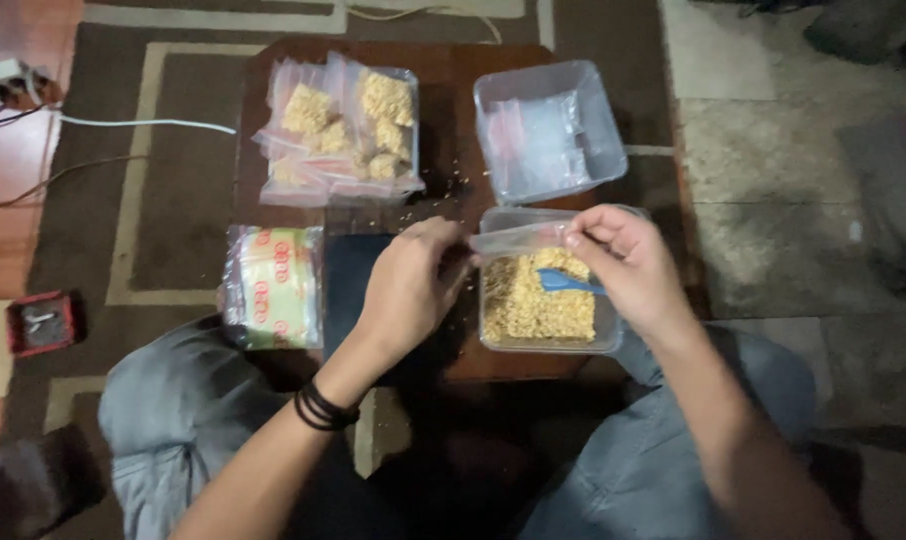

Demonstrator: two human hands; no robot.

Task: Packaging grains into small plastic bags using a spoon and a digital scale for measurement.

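Note:
My left hand (pixel 411 283) and my right hand (pixel 628 268) hold a small clear plastic bag (pixel 518 238) between them, each pinching one end of its top edge. The bag hangs just above a clear plastic tub (pixel 548 342) filled with crumbly yellow bits (pixel 533 300). A blue scoop (pixel 565 281) lies in the tub, partly under my right hand. Whether the bag holds anything cannot be told.
A low dark wooden table (pixel 453 120) carries a pile of filled small bags (pixel 343 135) at the back left, a clear tub of empty bags (pixel 548 130) at the back right, and a wrapped packet (pixel 273 287) at the front left. A dark flat slab (pixel 353 280) lies beside my left hand. A red box (pixel 43 322) sits on the rug.

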